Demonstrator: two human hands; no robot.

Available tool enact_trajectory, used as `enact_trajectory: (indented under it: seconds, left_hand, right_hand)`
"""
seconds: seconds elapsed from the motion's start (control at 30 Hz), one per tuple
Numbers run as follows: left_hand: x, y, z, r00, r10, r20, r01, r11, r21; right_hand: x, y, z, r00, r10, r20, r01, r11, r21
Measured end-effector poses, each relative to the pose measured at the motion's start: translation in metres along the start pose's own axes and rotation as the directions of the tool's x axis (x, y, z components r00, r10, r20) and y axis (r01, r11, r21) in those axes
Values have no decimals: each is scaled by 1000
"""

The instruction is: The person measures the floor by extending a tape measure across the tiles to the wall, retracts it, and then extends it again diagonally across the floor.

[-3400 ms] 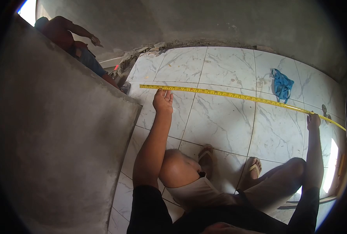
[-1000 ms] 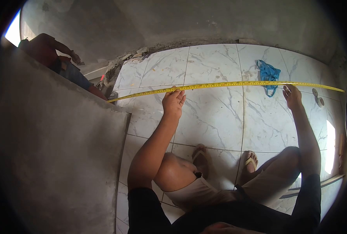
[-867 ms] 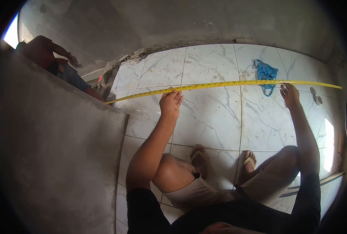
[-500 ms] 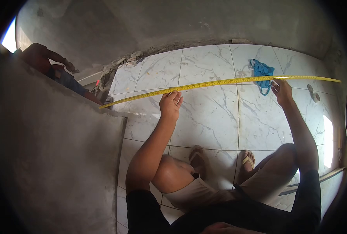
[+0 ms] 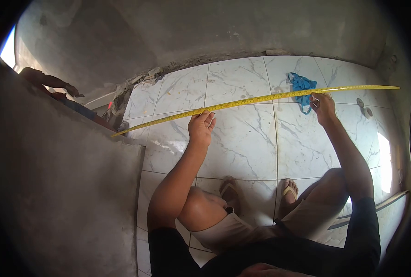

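A long yellow measuring tape stretches across the view above the tiled floor, slightly tilted, its right end higher. My left hand pinches its lower edge left of centre, fingers closed. Farther right, my right hand grips the same edge between thumb and fingers. Something small and white shows at the fingers of each hand; I cannot make out what it is. Just behind my right hand, a crumpled blue cloth bag lies on the tiles, partly covered by the tape.
White marbled tiles lie under my sandalled feet. A low grey cement wall stands at left, with another person beyond it. Rubble lines the back wall. Small round discs and long strips lie at right.
The view has shifted slightly. The tape tilts more, its left end lower and its right end a little higher. Both hands keep hold of it. The other person's arm has moved left and down.
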State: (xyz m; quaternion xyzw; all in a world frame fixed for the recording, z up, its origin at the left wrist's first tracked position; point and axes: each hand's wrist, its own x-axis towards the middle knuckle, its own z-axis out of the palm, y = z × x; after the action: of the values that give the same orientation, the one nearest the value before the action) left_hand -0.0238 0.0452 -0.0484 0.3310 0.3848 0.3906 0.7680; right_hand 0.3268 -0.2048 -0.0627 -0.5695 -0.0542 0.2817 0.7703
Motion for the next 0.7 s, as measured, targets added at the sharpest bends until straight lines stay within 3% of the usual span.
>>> enact_trajectory:
  seconds: [0.43, 0.7]
  left_hand:
    - [-10, -12, 28, 999, 14, 52, -12, 999, -33]
    - [-12, -7, 29, 999, 8, 47, -7, 1000, -19]
  right_hand:
    - [-37, -2, 43, 998, -7, 67, 11, 998, -58]
    - [-28, -10, 35, 996, 62, 61, -70, 989, 132]
